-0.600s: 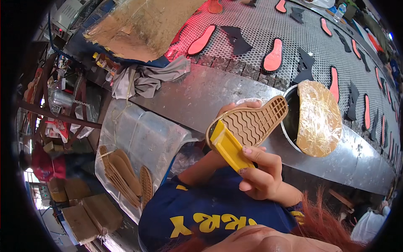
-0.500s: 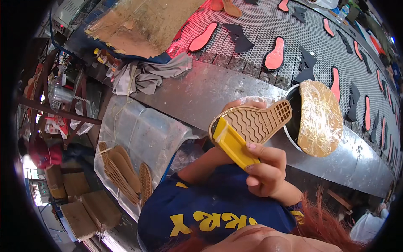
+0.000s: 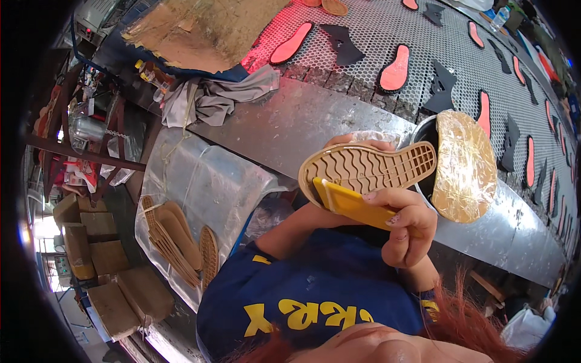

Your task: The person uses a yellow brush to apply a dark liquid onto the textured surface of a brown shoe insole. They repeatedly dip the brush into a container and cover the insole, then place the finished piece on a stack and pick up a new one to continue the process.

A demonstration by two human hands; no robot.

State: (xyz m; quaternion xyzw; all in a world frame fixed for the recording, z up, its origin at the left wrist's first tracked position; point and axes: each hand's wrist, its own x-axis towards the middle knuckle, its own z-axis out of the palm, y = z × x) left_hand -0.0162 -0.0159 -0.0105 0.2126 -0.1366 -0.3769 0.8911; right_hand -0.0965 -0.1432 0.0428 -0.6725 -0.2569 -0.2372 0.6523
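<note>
A tan rubber shoe sole [image 3: 369, 167] with a wavy tread is held tread-up in front of my chest. My left hand [image 3: 348, 143] grips it from behind, and only the fingertips show above its edge. My right hand [image 3: 407, 225] is closed on a yellow flat-handled tool [image 3: 351, 204] whose end lies against the sole's near edge. Just right of the sole's toe stands a dark round pot [image 3: 427, 135] with a crusted, amber-coloured lid [image 3: 465, 164].
A perforated conveyor [image 3: 387, 30] carries several red insoles [image 3: 394, 69] and black cut pieces [image 3: 439, 88]. Grey cloth [image 3: 209, 100] lies on the metal bench [image 3: 302, 118]. A stack of tan soles [image 3: 175, 239] sits on plastic sheeting at lower left, beside cardboard boxes [image 3: 109, 266].
The sole has levelled out and its toe has come nearer the pot. My right hand and the yellow tool have shifted slightly up along the sole's edge.
</note>
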